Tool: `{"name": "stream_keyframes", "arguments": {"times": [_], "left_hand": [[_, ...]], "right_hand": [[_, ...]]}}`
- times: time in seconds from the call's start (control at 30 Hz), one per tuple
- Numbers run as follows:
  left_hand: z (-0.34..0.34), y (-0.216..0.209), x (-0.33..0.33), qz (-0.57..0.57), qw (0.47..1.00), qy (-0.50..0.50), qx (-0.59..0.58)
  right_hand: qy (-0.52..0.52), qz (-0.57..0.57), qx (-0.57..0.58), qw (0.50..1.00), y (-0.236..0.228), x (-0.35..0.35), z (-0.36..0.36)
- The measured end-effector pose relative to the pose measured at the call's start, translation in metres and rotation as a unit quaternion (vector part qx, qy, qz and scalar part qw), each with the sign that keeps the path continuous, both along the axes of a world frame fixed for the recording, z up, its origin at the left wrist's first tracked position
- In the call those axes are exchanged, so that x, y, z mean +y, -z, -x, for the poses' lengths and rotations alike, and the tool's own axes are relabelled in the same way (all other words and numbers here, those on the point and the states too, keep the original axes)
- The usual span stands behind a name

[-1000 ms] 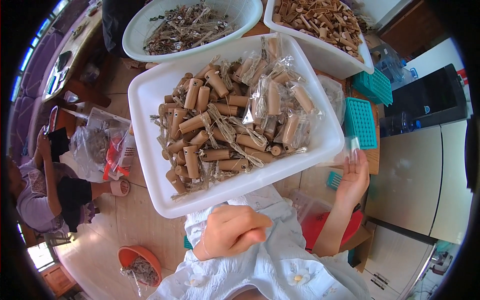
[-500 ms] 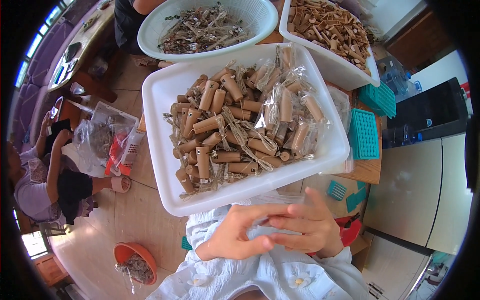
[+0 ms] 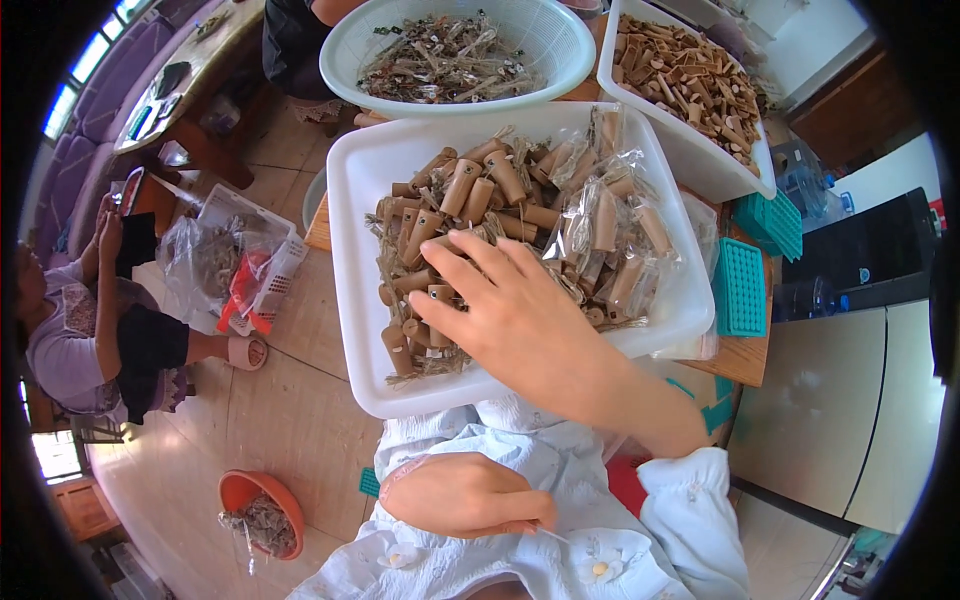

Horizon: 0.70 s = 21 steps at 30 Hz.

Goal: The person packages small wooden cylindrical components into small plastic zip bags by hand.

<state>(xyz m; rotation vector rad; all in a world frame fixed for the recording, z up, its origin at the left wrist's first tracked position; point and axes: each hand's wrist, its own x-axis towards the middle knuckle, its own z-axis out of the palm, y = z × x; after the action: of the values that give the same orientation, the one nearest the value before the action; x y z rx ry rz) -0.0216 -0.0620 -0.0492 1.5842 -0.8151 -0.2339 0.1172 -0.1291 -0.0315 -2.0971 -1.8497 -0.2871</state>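
Note:
My right hand (image 3: 510, 310) reaches over the white tray (image 3: 375, 385), its fingers spread above a pile of brown bamboo tubes (image 3: 460, 187) tied with pale twine. The fingertips are close to the tubes; I cannot tell whether they touch one. My left hand (image 3: 465, 495) rests low over my lap, fingers curled and closed. From its fingertips a thin pale edge sticks out, too small to name. On the tray's right side lie several tubes packed in clear plastic bags (image 3: 608, 220).
Behind the tray stand a pale basin (image 3: 335, 70) of corded pieces and a white bin (image 3: 690, 165) of bamboo pieces. Teal racks (image 3: 740, 285) sit at the right. An orange bucket (image 3: 232, 490) and a white basket (image 3: 290, 265) are on the floor, near a seated person (image 3: 85, 330).
My hands were together in front of the tray. The right has moved forward and left over the tubes, while the left has dropped to my lap and closed. The view has shifted slightly.

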Motion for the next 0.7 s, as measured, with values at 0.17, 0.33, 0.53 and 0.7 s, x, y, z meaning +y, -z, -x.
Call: {"name": "stream_keyframes", "arguments": {"times": [0.17,0.33,0.53,0.7], "left_hand": [[0.011,-0.001,0.012,0.039,0.998,-0.031,-0.032],[0.009,0.001,0.026,0.126,0.986,-0.096,-0.061],[0.028,0.007,0.010,0.313,0.805,-0.499,-0.071],[0.025,0.004,0.010,0.284,0.813,-0.507,-0.021]], "right_hand": [[-0.040,0.028,-0.045,0.998,0.006,0.020,-0.006],[-0.050,-0.112,0.139,0.983,-0.009,-0.003,-0.019],[0.021,-0.087,0.240,0.967,-0.030,-0.039,-0.006],[0.035,-0.053,0.190,0.980,-0.030,-0.056,0.002]]}}
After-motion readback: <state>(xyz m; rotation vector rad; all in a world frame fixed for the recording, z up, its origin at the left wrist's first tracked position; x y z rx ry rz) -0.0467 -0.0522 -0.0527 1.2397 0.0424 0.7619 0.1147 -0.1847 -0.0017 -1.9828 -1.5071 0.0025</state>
